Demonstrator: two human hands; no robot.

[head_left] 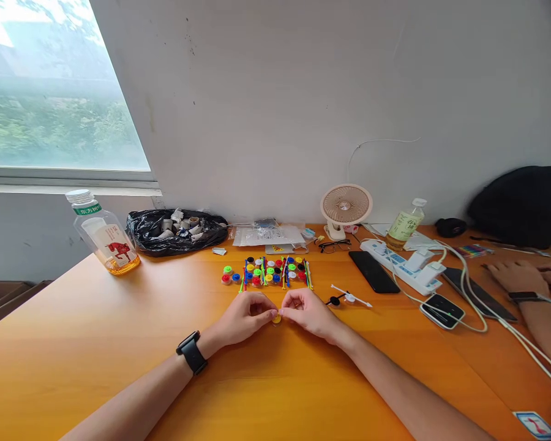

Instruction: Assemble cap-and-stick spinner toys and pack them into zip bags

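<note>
In the head view a small round yellow plastic piece [277, 320] with a clear rim is held just above the table. My left hand [250, 315] is closed, its thumb and fingertips pinching the piece from the left. From the right, my right hand [308, 312] is closed too, with its fingertips at the piece's upper edge. Just beyond the hands lie rows of small round pieces [256, 281] in several colours, with thin plastic sticks [284, 274] between them. To the right of my right hand are a black piece [334, 301] and a white piece [349, 297] with sticks.
A bottle [112, 242] stands at the left beside a black plastic bag [179, 245]. Toward the right are a fan [346, 205], a phone [373, 272], a power strip [401, 266] with cables and another bottle [404, 225]. Another person's hands [517, 277] rest at the far right.
</note>
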